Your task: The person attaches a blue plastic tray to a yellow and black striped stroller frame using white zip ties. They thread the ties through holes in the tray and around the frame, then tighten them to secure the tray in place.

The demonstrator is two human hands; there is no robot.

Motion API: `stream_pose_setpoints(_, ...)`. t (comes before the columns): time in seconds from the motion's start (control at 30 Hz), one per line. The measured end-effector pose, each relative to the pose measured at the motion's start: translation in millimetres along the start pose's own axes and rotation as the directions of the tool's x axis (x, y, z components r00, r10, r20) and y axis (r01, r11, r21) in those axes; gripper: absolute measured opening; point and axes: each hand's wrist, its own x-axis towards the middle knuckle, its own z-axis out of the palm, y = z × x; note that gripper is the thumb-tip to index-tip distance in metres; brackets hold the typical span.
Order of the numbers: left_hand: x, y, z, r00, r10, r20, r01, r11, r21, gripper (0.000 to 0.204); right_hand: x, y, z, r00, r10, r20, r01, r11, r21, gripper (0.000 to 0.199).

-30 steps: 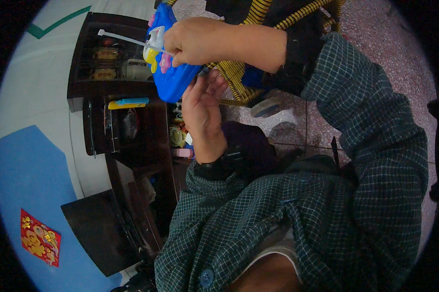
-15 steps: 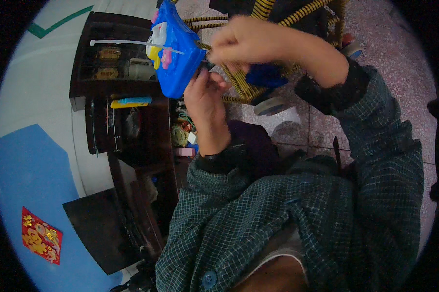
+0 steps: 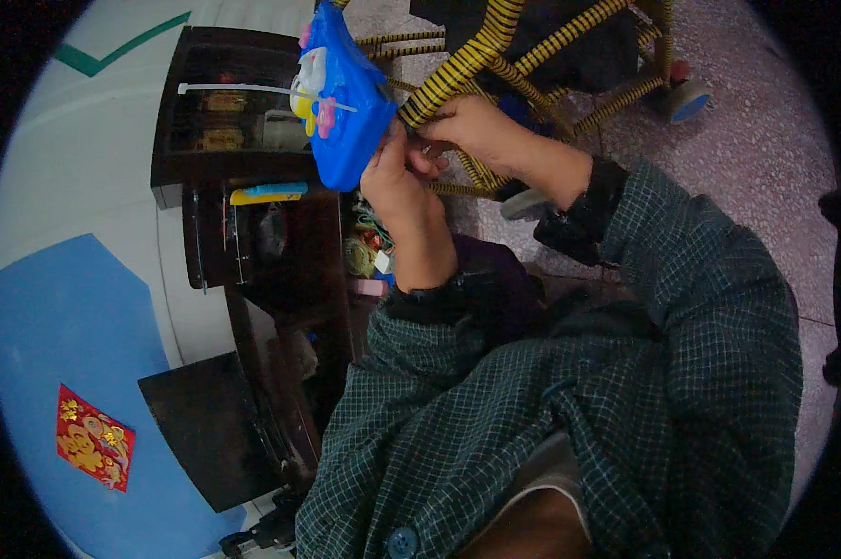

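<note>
A blue plastic panel [image 3: 353, 121] with raised white, yellow and pink figures stands upright beside a frame of yellow-and-black striped tubes [image 3: 467, 70]. A white cable tie [image 3: 244, 88] sticks out leftward across the panel's face. My left hand [image 3: 404, 191] is closed at the panel's lower right edge, its fingertips partly hidden between panel and frame. My right hand [image 3: 481, 135] is also closed, its fingers bent under the thick striped tube and meeting the left fingers. What either hand pinches is hidden.
The frame has wheels [image 3: 689, 101] on the speckled floor [image 3: 737, 177]. At the left stands a dark cabinet [image 3: 253, 168] with glass doors and an open compartment of small items [image 3: 369, 252]. A black screen [image 3: 202, 433] is below, near a red diamond-shaped decoration [image 3: 94, 438].
My right hand has come down from above the tube to beneath it, close to my left hand. The left hand stays by the panel's edge. The whole view has shifted slightly.
</note>
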Motion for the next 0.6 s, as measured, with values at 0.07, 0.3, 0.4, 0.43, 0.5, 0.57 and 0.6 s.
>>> stream_pose_setpoints(0.07, -1.4, -0.4, -0.1, 0.999, 0.035, 0.036, -0.035, 0.999, -0.012, 0.011, -6.0, -3.4, -0.6, 0.992, 0.125, 0.032, -0.128, 0.988, 0.089, 0.019)
stream_pose_setpoints(0.3, -4.3, 1.1, 1.2, 0.999, 0.053, 0.005, -0.053, 0.999, -0.001, 0.009, -12.0, -47.1, -3.1, 0.954, 0.239, 0.180, -0.146, 0.898, -0.415, 0.018)
stream_pose_setpoints(0.4, -5.8, 1.6, 1.0, 0.997, 0.046, -0.056, -0.047, 0.999, -0.025, 0.011, -12.9, -79.0, -7.5, 0.938, 0.267, 0.221, -0.012, 0.662, -0.749, 0.022)
stream_pose_setpoints(0.43, -6.3, 1.9, 0.8, 0.997, 0.031, -0.067, -0.033, 0.999, -0.031, 0.011, -13.2, -87.1, -8.0, 0.951, 0.203, 0.235, 0.059, 0.625, -0.779, 0.022)
stream_pose_setpoints(0.5, -6.7, 3.1, -0.1, 0.999, -0.001, -0.054, -0.002, 0.998, -0.059, 0.012, -10.0, -98.7, -9.5, 0.963, -0.056, 0.265, 0.257, 0.498, -0.828, 0.020)
stream_pose_setpoints(0.57, -6.3, 5.4, -1.3, 0.999, -0.033, -0.006, 0.032, 0.995, -0.099, 0.013, -1.9, -99.8, -5.9, 0.926, -0.269, 0.264, 0.351, 0.360, -0.864, 0.017)
stream_pose_setpoints(0.6, -5.9, 6.6, -1.8, 0.999, -0.054, -0.003, 0.054, 0.992, -0.113, 0.013, 2.8, -97.4, -3.8, 0.878, -0.386, 0.281, 0.407, 0.295, -0.865, 0.015)
